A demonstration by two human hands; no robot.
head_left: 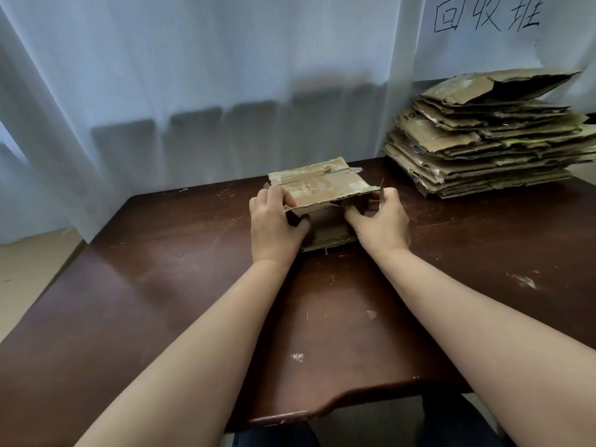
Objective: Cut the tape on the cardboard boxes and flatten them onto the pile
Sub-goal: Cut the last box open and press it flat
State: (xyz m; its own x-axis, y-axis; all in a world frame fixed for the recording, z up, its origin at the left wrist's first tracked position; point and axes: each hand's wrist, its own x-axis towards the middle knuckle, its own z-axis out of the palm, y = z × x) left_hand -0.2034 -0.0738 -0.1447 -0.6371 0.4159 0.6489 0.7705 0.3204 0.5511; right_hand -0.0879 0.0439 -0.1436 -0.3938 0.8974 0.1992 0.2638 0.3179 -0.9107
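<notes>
A small worn cardboard box (pixel 322 188) with strips of old tape on its top flap lies near the far middle of the dark wooden table (pixel 161 285). My left hand (pixel 274 221) grips its left end, fingers curled round the flap's edge. My right hand (pixel 382 221) grips the right end and a thin blade-like sliver sticks up beside its fingers. The box's near side gapes open between my hands. A tall pile of flattened cardboard (pixel 487 140) sits at the table's far right.
Pale curtains (pixel 193 75) hang close behind the table's far edge. A white sheet with handwritten characters (pixel 483 14) hangs above the pile. Small scraps of tape and cardboard (pixel 296 357) lie scattered on the table. The floor shows at the left.
</notes>
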